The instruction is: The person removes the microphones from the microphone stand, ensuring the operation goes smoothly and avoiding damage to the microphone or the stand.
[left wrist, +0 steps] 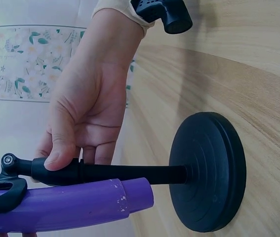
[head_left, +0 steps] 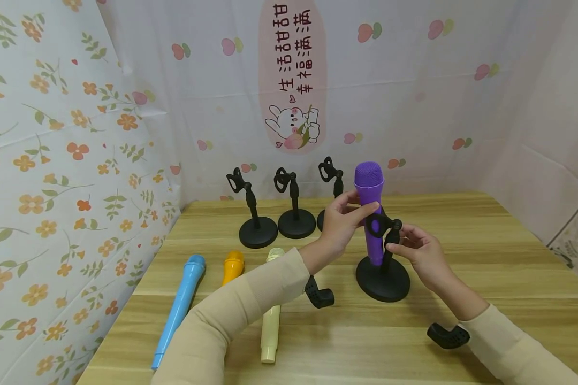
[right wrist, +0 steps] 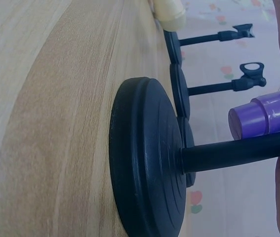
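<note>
My left hand (head_left: 337, 224) grips a purple microphone (head_left: 369, 187) around its upper body, just below the mesh head. The microphone stands nearly upright, head up, with its tail end over the round base of a black microphone stand (head_left: 382, 283). The stand's clip (head_left: 377, 225) lies against the microphone's body, also seen in the left wrist view. My right hand (head_left: 426, 256) pinches the stand's post below the clip joint, its thumb (left wrist: 60, 148) along the post. In the right wrist view the purple tail (right wrist: 251, 118) is beside the post, and the stand's base (right wrist: 147, 158) sits on the table.
Several more black stands (head_left: 258, 233) with bare clips stand in a row at the back. On the left lie a blue microphone (head_left: 180, 307), an orange one (head_left: 233, 267) and a cream one (head_left: 271, 334), partly behind my left sleeve. A patterned cloth (head_left: 212, 107) hangs behind the table.
</note>
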`<control>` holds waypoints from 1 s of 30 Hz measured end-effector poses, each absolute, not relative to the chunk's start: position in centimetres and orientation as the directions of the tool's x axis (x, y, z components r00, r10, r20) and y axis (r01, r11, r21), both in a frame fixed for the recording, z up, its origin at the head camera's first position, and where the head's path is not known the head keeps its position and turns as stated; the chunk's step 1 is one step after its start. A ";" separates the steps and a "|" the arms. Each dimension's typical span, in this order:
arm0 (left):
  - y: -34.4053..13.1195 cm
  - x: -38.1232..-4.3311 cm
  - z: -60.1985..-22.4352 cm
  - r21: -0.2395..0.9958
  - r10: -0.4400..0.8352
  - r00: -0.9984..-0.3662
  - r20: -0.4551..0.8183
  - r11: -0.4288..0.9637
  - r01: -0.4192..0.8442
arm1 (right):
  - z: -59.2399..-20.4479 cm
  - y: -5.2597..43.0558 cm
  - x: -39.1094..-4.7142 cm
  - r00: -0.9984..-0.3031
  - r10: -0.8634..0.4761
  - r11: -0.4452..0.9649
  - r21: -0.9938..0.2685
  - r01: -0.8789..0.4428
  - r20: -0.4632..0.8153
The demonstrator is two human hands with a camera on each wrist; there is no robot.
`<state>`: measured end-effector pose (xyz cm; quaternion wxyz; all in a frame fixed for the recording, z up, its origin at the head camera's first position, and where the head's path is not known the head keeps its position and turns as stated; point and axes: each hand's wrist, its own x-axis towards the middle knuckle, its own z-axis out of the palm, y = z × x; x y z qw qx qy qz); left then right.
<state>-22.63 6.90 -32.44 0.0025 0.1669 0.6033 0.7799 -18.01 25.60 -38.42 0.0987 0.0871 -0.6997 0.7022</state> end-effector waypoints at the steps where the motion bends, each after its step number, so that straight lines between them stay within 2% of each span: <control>1: 6.9 -22.7 -32.4 0.942 0.207 -0.944 0.258 -0.273 0.198 | -38.4 25.6 -18.0 -0.965 0.019 0.001 -0.965 -0.260 0.260; 30: 6.7 -22.7 -31.4 0.946 0.202 -0.947 0.251 -0.259 0.195 | -38.6 25.7 -18.0 -0.962 0.008 0.017 -0.962 -0.272 0.272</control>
